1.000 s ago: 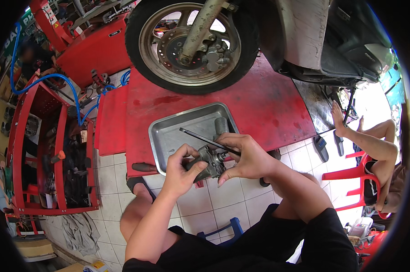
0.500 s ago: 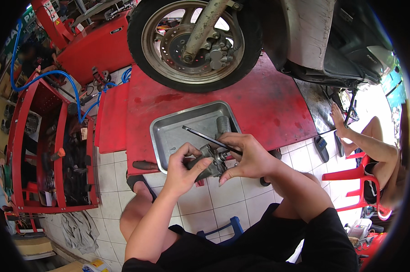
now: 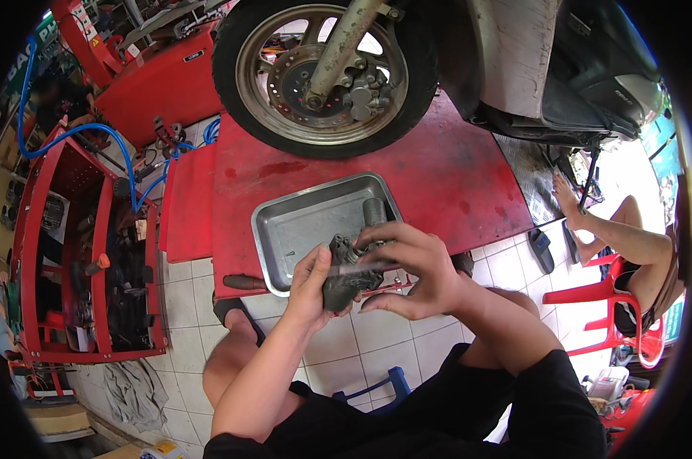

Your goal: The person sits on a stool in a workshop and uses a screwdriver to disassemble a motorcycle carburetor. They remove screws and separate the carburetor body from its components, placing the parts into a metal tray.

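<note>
Left hand (image 3: pixel 309 284) wraps the lower left side of a dark grey metal part (image 3: pixel 347 274), thumb pressed along its edge, fingers curled behind. Right hand (image 3: pixel 413 269) closes over the part from the right, fingertips pinching a thin rod-like tool (image 3: pixel 359 268) that now lies nearly level across the part's face. One second ago the same tool stood out long and slanted, its tip reaching up and left over the tray; now only a short, blurred stretch shows between the two hands. The part stays in the same spot, held in the air between both hands, just in front of the near rim of the steel tray (image 3: pixel 296 226). A grey cylinder (image 3: pixel 374 210) lies in the tray just beyond the right hand. Tray sits on the red lift platform (image 3: pixel 453 180), below the scooter's front wheel (image 3: pixel 324 73), unchanged.
</note>
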Available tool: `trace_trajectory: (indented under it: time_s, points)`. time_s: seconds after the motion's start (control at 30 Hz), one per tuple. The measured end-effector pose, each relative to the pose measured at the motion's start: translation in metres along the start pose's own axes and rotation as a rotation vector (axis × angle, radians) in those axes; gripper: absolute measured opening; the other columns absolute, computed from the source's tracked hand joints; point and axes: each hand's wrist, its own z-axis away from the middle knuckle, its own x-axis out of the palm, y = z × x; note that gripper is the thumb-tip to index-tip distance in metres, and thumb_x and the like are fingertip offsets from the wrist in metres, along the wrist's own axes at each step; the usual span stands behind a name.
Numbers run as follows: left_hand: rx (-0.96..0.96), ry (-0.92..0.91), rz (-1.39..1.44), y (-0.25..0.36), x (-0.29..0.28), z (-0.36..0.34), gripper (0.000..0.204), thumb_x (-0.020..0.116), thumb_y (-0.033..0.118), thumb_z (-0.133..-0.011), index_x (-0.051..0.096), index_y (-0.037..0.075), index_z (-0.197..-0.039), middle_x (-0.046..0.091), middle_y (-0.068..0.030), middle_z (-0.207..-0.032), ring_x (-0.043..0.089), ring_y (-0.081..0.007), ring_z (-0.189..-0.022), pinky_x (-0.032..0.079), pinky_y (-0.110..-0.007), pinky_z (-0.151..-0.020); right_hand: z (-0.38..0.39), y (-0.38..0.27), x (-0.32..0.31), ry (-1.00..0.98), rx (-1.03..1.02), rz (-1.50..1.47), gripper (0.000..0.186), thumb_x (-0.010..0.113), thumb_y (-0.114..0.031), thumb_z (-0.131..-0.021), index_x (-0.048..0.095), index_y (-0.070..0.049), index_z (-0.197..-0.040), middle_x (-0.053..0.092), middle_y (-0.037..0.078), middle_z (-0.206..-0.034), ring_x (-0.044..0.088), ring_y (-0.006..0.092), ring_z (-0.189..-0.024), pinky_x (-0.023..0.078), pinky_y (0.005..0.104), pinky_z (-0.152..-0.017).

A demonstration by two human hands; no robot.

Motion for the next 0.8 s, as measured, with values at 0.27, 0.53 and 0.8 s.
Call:
trace_trajectory:
  time_s: [0.27, 0.53, 0.8]
  points:
    - [-0.051, -0.121, 0.003, -0.006, -0.017, 0.0, 0.066, 0.04, 0.06, -0.097, 0.05, -0.001, -0.122, 0.064, -0.0173, -0.104, 0.069, -0.0235, -0.083, 0.06, -0.031, -0.059, 0.007, 0.002, 0.011, 0.06, -0.033, 0.073, 0.031, 0.085, -0.013, -0.066, 0.07, -0.003, -0.091, 0.066, 0.01, -0.104, 0.07, 0.023, -0.084, 0.058, 0.03, -0.067]
    - [-0.09, -0.07, 0.068, -0.01, -0.017, 0.0, 0.067, 0.041, 0.061, -0.097, 0.052, 0.0, -0.122, 0.062, -0.0166, -0.106, 0.068, -0.0246, -0.09, 0.059, -0.033, -0.062, 0.008, 0.001, 0.015, 0.097, -0.011, 0.137, 0.032, 0.087, -0.01, -0.063, 0.072, -0.004, -0.09, 0.067, 0.01, -0.097, 0.071, 0.0239, -0.083, 0.059, 0.0313, -0.065]
    - [-0.185, 0.073, 0.133, -0.009, 0.004, 0.007, 0.064, 0.035, 0.069, -0.095, 0.055, 0.011, -0.114, 0.064, -0.0072, -0.092, 0.06, -0.0152, -0.06, 0.035, -0.026, -0.04, 0.005, 0.008, 0.02, 0.131, -0.134, 0.22, 0.023, 0.083, -0.01, -0.067, 0.071, -0.006, -0.086, 0.067, 0.006, -0.096, 0.069, 0.0192, -0.072, 0.056, 0.0294, -0.055]
